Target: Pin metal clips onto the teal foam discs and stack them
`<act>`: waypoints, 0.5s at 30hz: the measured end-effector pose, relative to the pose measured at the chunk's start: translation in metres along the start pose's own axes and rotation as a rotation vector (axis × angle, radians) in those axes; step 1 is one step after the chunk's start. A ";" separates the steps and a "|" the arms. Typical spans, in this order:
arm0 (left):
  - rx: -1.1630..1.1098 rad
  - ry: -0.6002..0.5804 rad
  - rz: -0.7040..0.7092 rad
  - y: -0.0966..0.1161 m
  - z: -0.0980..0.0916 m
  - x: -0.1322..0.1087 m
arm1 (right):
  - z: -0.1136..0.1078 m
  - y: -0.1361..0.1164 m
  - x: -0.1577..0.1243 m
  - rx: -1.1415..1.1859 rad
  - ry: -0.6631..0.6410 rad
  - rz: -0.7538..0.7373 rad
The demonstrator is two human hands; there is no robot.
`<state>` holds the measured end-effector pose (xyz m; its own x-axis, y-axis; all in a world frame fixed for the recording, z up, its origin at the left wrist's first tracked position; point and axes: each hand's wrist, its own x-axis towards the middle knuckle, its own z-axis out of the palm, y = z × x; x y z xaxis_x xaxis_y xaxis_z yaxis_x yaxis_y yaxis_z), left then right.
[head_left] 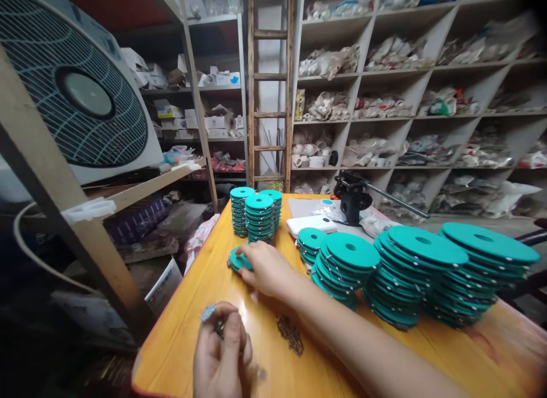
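My right hand [267,268] reaches across the wooden table and grips a teal disc [240,259] by its near right side, fingers on its top and thumb at its edge. This disc sits low on the tabletop, with small dark bits at its left rim. Closer to me, my left hand [222,352] is closed, its fingers curled around something small and dark that is mostly hidden. A light blue patch [208,312] shows at its index finger. Between my forearm and left hand lies a small pile of dark metal pieces [289,334].
Stacks of teal discs [259,215] stand behind my right hand. Larger stacks [350,261] line the table's right side. A black clamp-like device with a metal rod [352,198] and a white box [311,226] are at the back. A fan [89,96] stands left.
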<state>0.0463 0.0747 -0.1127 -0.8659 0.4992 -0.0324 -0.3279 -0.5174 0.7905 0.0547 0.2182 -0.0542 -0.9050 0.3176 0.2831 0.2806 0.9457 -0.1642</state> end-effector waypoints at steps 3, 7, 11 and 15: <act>0.164 -0.016 0.062 0.008 -0.011 0.012 | -0.015 -0.007 -0.045 0.112 0.063 -0.039; 0.247 -0.008 0.076 0.006 -0.009 0.016 | -0.014 -0.012 -0.103 0.289 0.208 -0.119; 0.298 -0.115 0.030 -0.008 0.007 -0.001 | 0.005 -0.003 -0.141 0.305 0.484 -0.145; 0.376 -0.172 0.059 -0.018 0.025 -0.026 | 0.002 0.012 -0.168 0.391 0.521 -0.026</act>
<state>0.0844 0.0888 -0.1106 -0.7927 0.6017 0.0973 -0.0908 -0.2745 0.9573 0.2097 0.1766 -0.1054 -0.6086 0.3800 0.6966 0.0345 0.8897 -0.4552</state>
